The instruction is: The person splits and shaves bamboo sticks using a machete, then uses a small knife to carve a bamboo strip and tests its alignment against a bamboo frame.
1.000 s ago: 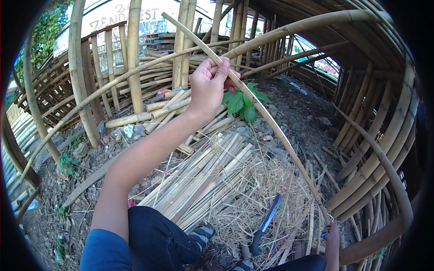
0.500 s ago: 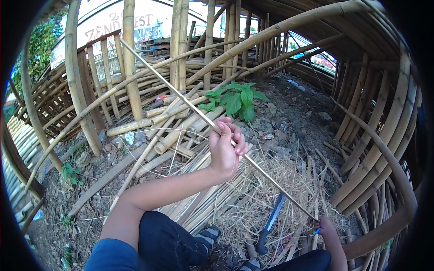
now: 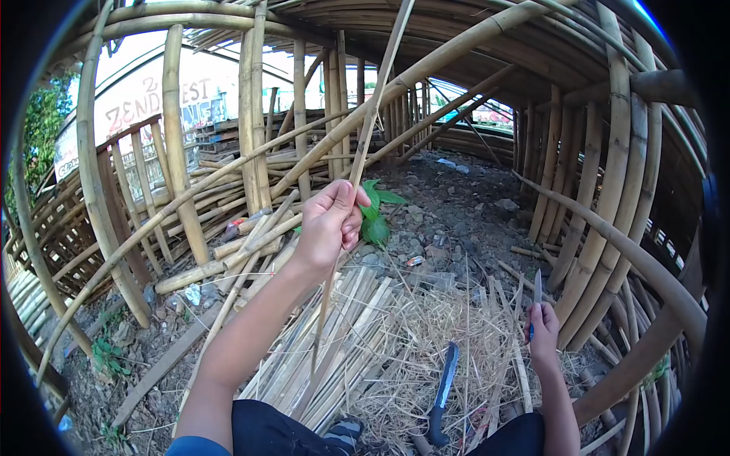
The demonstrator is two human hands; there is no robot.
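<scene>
My left hand (image 3: 333, 220) is closed round a long thin bamboo strip (image 3: 370, 121), raised in front of me and running steeply from the top of the view down towards my legs. At the right, my right hand (image 3: 541, 325) grips a small knife (image 3: 537, 287) with its blade pointing up and a bit of blue showing at the handle. The knife is apart from the strip. Between my legs a machete (image 3: 444, 387) with a dark handle lies on pale shavings (image 3: 426, 327).
Split bamboo strips (image 3: 334, 342) lie in a bundle below my left hand. Bamboo posts (image 3: 620, 175) stand at the right, with a curved pole (image 3: 631, 251) crossing in front. Ahead are a green plant (image 3: 374, 228), stony ground (image 3: 456, 209) and piled bamboo poles (image 3: 190, 279).
The strip has swung from a diagonal to nearly upright. My left hand has moved left, and my right hand has risen off the strip's lower end, now showing the knife blade. The view has shifted.
</scene>
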